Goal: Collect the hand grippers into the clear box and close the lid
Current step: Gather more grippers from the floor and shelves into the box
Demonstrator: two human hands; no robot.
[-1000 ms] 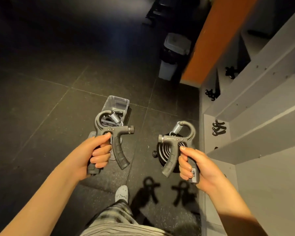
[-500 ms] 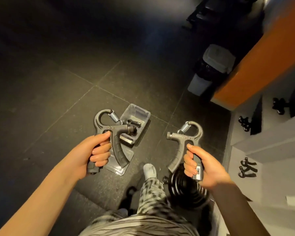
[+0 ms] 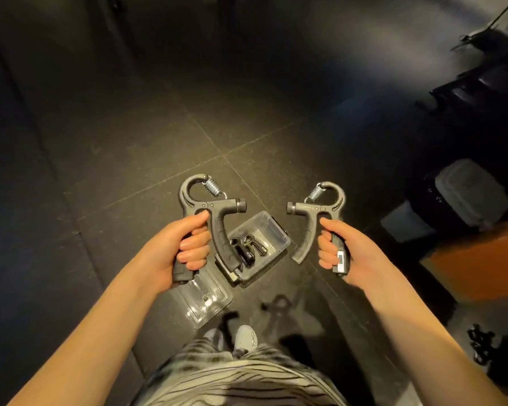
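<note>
First, on the floor (image 3: 129, 142) the clear box (image 3: 279, 232) stands open, its lid (image 3: 206, 300) just beside it. The left grip (image 3: 176, 253) is curled round the left hand gripper (image 3: 214, 209), the right grip (image 3: 349, 256) round the right hand gripper (image 3: 314, 209), both held above the box. Lay each flat beside the stored grippers (image 3: 247, 249) so the lid seats.

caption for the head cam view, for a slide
Left hand holds a hand gripper, right hand the other hand gripper, above the open clear box and its lid.
</note>
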